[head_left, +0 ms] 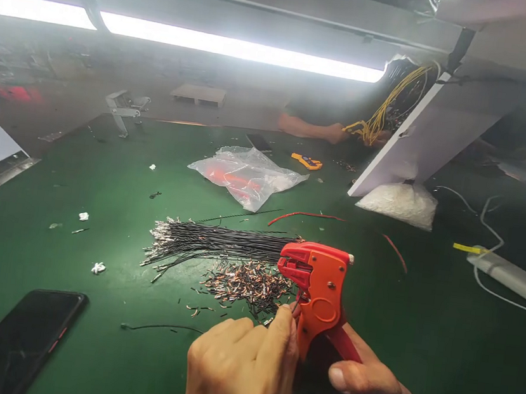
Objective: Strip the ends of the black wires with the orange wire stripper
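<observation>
My right hand (368, 373) is wrapped around the handles of a red and orange wire stripper (325, 291), its jaws facing left. Close beside the tool's front, my left hand (242, 370) pinches a thin black wire (163, 326), whose far end trails out to the left over the table. The pinched end is partly hidden by my fingers and the stripper. Just beyond my hands lies a heap of short copper and black wire scraps (252, 285). Behind it rests a bundle of long black wires (229, 241) with bright metal ends at the left.
A black phone (20, 340) lies at the near left of the green table (123, 199). Farther back are a clear plastic bag (251, 176) and a yellow tool (306, 161). A white panel (409, 138) leans at the right. Across the table, another person's arm (310, 128) shows near yellow wires (389, 110).
</observation>
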The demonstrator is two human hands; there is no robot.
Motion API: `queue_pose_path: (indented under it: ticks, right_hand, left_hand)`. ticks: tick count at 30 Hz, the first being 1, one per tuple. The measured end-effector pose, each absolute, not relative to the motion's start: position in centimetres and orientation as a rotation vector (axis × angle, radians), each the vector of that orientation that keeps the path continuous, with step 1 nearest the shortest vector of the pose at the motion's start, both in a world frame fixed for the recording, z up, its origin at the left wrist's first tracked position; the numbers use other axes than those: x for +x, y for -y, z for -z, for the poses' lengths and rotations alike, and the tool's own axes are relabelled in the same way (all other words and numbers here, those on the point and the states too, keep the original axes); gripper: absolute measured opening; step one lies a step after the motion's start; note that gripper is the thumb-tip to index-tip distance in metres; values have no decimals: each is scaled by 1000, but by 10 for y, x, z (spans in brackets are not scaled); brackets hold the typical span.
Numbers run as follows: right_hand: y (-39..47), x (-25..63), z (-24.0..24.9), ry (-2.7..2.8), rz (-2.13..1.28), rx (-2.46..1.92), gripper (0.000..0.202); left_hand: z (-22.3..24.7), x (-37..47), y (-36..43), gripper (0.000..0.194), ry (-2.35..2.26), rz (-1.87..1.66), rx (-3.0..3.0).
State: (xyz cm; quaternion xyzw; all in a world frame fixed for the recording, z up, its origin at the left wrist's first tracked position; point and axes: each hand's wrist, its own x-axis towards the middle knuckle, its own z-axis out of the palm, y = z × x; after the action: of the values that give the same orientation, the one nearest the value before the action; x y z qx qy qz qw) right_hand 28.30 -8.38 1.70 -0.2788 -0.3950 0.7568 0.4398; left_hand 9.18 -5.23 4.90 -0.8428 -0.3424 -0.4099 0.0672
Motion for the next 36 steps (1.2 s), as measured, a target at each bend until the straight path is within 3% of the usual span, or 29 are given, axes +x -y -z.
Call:
queue_pose_path:
  ticks: [16, 23, 27, 36]
  right_hand:
    - [88, 286, -8, 1248, -1634, -958, 36]
    - [85, 277, -15, 1439, -1338, -1075, 16]
    - [82, 275, -23, 1608, -1081, -1120, 19]
    - [80, 271, -20, 1849, -631, -1208, 25]
  left_hand:
    - [-51, 98, 52, 6, 1108, 1163, -2491]
    - [-48, 95, 52, 11, 1057, 1152, -2492]
    - [-47, 96, 51, 8, 1065, 1117, -2473]
    - [-42, 96, 44, 38, 1070, 1040, -2505]
